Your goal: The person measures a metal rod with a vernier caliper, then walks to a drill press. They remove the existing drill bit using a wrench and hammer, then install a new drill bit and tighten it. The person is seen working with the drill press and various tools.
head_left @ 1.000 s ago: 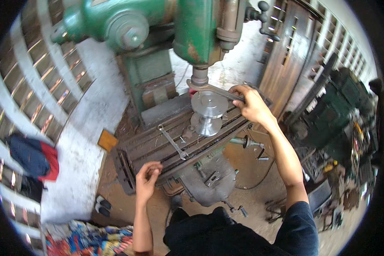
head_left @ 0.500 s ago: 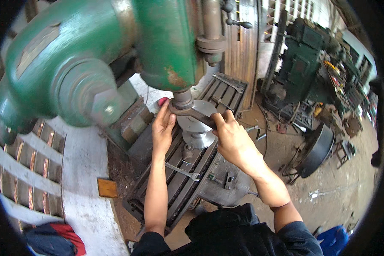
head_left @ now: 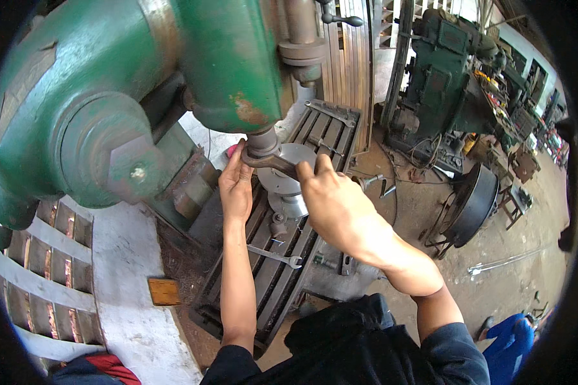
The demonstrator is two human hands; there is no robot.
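Observation:
A dark, worn wrench (head_left: 282,165) fits around the collar below the spindle (head_left: 261,144) of a large green machine head (head_left: 231,70). My right hand (head_left: 340,208) is closed round the wrench's handle end. At the other end, my left hand (head_left: 236,192) holds the side of the wrench head between thumb and fingers, with the fingers pointing up. Below and behind the wrench is a shiny stepped metal disc part (head_left: 292,204), standing on the slotted machine table (head_left: 258,282). An open-ended wrench (head_left: 275,256) lies across the table's slots, near a bolt clamp (head_left: 278,224).
On the left bulges the machine's thick green arm (head_left: 64,83). A second green machine (head_left: 430,83) stands at the back right, with a black drum-like ring (head_left: 472,205) in front of it. A person in blue trousers (head_left: 510,350) is at lower right. An orange-brown block (head_left: 164,291) lies left.
The view has shifted, so the scene sits further left. My right hand has swung nearer to me with the wrench handle. My left hand stays at the wrench head.

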